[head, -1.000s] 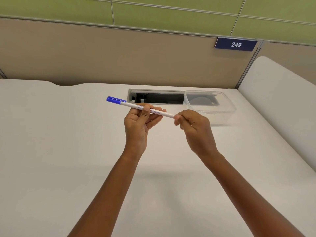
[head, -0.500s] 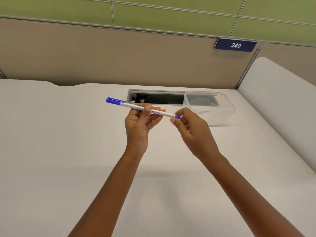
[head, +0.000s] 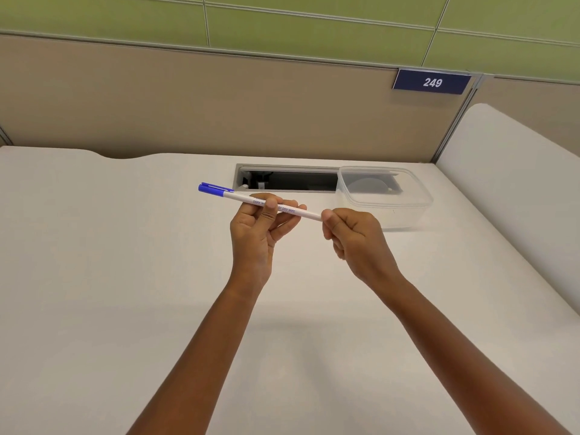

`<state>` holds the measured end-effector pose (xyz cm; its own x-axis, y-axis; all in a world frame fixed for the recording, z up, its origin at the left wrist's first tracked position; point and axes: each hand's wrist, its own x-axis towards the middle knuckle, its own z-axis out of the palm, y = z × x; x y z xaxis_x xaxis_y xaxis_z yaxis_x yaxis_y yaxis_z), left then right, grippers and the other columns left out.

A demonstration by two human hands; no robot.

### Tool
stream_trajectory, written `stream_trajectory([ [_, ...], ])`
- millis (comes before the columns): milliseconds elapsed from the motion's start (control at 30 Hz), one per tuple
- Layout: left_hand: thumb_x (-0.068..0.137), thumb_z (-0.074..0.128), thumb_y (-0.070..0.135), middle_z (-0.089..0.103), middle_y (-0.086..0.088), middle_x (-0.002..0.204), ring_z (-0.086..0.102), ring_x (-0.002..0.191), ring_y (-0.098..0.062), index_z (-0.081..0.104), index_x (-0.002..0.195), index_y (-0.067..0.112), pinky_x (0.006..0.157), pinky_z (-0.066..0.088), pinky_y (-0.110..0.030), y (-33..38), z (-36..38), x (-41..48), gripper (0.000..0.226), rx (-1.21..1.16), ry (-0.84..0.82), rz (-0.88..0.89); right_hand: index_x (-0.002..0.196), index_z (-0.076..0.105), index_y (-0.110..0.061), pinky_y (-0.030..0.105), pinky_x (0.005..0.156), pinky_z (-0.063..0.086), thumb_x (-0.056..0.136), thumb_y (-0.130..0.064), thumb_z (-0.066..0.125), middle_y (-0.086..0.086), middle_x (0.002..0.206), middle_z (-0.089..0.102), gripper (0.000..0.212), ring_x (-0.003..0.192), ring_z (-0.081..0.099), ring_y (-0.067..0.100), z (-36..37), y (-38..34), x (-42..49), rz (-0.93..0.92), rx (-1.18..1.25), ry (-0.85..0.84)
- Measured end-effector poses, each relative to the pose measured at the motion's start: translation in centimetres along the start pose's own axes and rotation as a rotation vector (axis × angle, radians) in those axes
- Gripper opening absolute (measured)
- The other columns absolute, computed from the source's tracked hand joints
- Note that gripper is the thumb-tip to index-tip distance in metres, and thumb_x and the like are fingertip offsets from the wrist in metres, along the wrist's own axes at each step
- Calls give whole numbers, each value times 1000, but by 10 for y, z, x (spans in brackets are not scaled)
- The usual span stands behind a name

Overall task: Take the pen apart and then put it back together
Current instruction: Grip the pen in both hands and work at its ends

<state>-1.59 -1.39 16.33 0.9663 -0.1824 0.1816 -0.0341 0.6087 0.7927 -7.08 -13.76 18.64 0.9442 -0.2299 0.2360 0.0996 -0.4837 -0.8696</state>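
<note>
A slim white pen (head: 243,198) with printed blue lettering and a blue clipped cap (head: 215,189) at its left end is held level above the white desk (head: 125,277). My left hand (head: 259,229) pinches the barrel near its middle, thumb on top. My right hand (head: 354,237) is closed over the barrel's right end, which is hidden inside the fingers. The pen slopes slightly down towards the right.
A clear lidded plastic container (head: 386,196) stands just behind my right hand. A recessed cable slot (head: 288,180) opens in the desk behind the pen. A beige partition (head: 219,105) carries a blue sign reading 249 (head: 432,82). A white side panel (head: 518,183) rises at right.
Half a second ago the blue tip at the pen's right end showed between my right fingertips; now my right hand has closed over that end. The left hand has hardly moved.
</note>
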Motion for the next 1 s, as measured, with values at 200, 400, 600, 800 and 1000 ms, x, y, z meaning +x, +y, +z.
stream_trajectory([
  [200, 91, 40, 4, 74, 6, 66, 72, 71, -16, 55, 82, 12, 63, 58, -21, 1, 1, 1, 19, 41, -12, 27, 46, 37, -16, 14, 30, 21, 94, -35, 36, -9, 34, 27, 52, 27, 24, 4, -7, -7, 3, 620, 935, -311],
  [400, 91, 40, 5, 74, 6, 67, 72, 70, -15, 56, 82, 12, 63, 58, -22, -1, 0, 0, 20, 4, 29, 9, 70, 57, -21, 19, 56, 47, 93, -26, 46, -8, 55, 57, 26, 52, 54, 5, 6, 5, -2, 41, 80, 66],
  [600, 92, 41, 4, 73, 8, 66, 72, 69, -14, 57, 83, 13, 63, 58, -21, 1, 0, 0, 20, -26, 78, 13, 95, 62, -4, 10, 74, 45, 81, -8, 59, 9, 85, 65, 15, 75, 56, 6, 12, 20, -8, -421, -302, 324],
  [800, 92, 41, 3, 73, 9, 65, 72, 69, -14, 56, 82, 12, 64, 58, -22, 1, 3, -1, 21, -38, 93, 20, 90, 64, 0, 23, 68, 42, 86, -13, 51, 15, 78, 65, 19, 75, 51, 17, 14, 23, -1, -539, -447, 413],
  [1000, 92, 40, 4, 73, 8, 64, 72, 69, -13, 56, 81, 13, 64, 58, -21, 0, 2, -2, 21, -37, 100, 13, 86, 64, 0, 26, 59, 39, 85, -14, 50, 15, 70, 60, 20, 66, 51, 23, 13, 24, 7, -587, -612, 414],
])
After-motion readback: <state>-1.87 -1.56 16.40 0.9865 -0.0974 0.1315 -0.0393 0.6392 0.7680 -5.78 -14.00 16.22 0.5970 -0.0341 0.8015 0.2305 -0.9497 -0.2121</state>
